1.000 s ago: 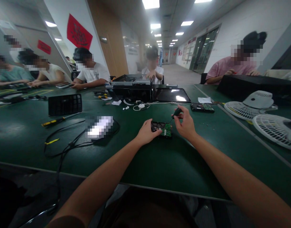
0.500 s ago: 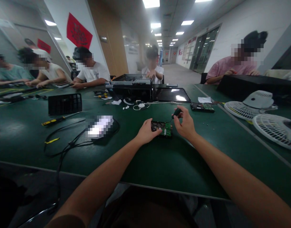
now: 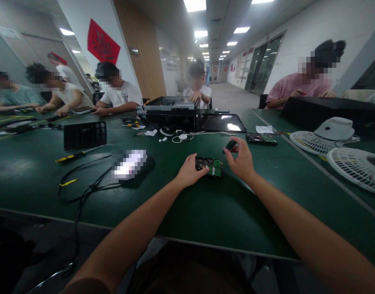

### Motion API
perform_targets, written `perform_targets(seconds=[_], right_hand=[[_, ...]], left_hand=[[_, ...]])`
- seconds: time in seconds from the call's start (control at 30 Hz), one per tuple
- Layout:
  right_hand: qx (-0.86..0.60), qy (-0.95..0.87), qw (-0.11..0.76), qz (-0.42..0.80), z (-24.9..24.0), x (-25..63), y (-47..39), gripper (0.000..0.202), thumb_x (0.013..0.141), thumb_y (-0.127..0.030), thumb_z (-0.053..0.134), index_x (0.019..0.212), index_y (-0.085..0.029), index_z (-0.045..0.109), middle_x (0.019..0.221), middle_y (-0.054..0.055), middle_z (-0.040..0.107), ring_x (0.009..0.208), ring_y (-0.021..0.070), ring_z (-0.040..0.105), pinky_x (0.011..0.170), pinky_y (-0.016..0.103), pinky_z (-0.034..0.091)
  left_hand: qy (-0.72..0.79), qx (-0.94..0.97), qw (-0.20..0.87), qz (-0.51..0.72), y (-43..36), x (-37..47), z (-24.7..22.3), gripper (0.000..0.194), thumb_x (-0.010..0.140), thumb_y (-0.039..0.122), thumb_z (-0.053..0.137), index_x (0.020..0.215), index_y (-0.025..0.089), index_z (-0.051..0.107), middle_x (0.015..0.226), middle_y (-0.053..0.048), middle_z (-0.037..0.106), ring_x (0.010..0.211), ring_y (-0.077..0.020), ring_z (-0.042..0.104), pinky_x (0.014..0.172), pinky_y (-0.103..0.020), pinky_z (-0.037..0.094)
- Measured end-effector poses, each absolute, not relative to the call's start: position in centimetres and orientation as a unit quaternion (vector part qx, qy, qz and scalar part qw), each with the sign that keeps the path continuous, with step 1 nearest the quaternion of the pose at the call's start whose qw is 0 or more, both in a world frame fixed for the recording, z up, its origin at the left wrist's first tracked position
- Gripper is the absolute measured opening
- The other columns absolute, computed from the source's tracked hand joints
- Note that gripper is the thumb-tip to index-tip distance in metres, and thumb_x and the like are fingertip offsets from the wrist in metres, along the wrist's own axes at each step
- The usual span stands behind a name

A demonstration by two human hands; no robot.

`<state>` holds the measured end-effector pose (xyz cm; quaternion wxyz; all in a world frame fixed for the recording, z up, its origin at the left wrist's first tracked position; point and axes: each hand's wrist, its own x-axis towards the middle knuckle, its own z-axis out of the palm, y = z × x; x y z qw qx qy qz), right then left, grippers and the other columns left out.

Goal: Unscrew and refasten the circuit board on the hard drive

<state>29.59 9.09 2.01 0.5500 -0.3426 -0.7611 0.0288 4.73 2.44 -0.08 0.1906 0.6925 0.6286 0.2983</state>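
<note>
A hard drive (image 3: 217, 168) lies on the green table with its circuit board side up. My left hand (image 3: 189, 171) grips its left end, thumb across the near part and fingers at the far side. In my right hand (image 3: 241, 160) is a small dark green screwdriver (image 3: 228, 147), pinched between thumb and fingers. The screwdriver is tilted, its thin shaft pointing down to the far right part of the circuit board. Whether the tip sits in a screw is too small to tell.
Ahead stand an opened computer case (image 3: 170, 116) and a dark panel (image 3: 220, 122). A second hard drive (image 3: 262, 139) and white fans (image 3: 355, 163) are to the right. Leftward lie a yellow-black screwdriver (image 3: 70, 157), a lit phone-like device (image 3: 129, 164) and black cables (image 3: 92, 185). Co-workers sit around.
My right hand has shifted slightly right and the screwdriver leans more to the right. The left hand still holds the hard drive. A person has moved in the left background.
</note>
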Motion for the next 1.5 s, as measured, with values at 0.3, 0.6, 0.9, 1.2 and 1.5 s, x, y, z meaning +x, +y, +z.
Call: perform_targets(seconds=[0.3,0.6,0.9,1.2,1.5], right_hand=[[-0.331,-0.778,0.534,0.013,2.14,29.49,8.65,0.059,0.097,-0.029,0.061,0.154,-0.029,0.046,0.127,0.013,0.061,0.097,0.0265,0.067,0.086,0.051,0.064],[-0.356,-0.751,0.556,0.009,1.83,29.36,8.87,0.059,0.097,-0.034,0.065,0.152,-0.026,0.047,0.123,0.013,0.067,0.088,0.0240,0.070,0.084,0.049,0.065],[-0.349,-0.757,0.552,0.028,2.00,29.48,8.60,0.054,0.099,-0.033,0.061,0.150,-0.023,0.046,0.123,0.014,0.071,0.095,0.0262,0.075,0.090,0.050,0.065],[-0.361,-0.735,0.572,0.048,1.79,29.09,8.73,0.056,0.098,-0.037,0.063,0.148,-0.023,0.044,0.121,0.014,0.073,0.093,0.0267,0.077,0.086,0.049,0.065],[-0.375,-0.717,0.586,0.036,1.85,29.06,8.59,0.050,0.095,-0.040,0.068,0.138,-0.025,0.047,0.114,0.012,0.074,0.084,0.0239,0.075,0.078,0.045,0.066]], left_hand=[[0.628,0.694,0.187,0.298,2.54,4.74,-0.18,0.097,0.089,0.064,0.070,0.162,0.012,0.033,0.169,-0.021,0.036,0.154,-0.0370,0.040,0.126,-0.045,0.035],[0.629,0.694,0.190,0.294,2.60,4.56,-0.19,0.099,0.088,0.066,0.070,0.163,0.013,0.034,0.169,-0.020,0.036,0.154,-0.0363,0.040,0.125,-0.043,0.034],[0.628,0.694,0.196,0.294,2.16,4.73,0.26,0.097,0.089,0.063,0.071,0.163,0.012,0.033,0.169,-0.021,0.035,0.155,-0.0373,0.039,0.126,-0.044,0.033],[0.628,0.698,0.180,0.294,2.32,4.82,0.04,0.096,0.089,0.061,0.071,0.162,0.011,0.033,0.168,-0.020,0.037,0.155,-0.0350,0.039,0.127,-0.042,0.032],[0.632,0.696,0.187,0.286,2.39,4.65,0.15,0.098,0.089,0.065,0.070,0.163,0.011,0.033,0.169,-0.020,0.036,0.154,-0.0373,0.040,0.126,-0.044,0.034]])
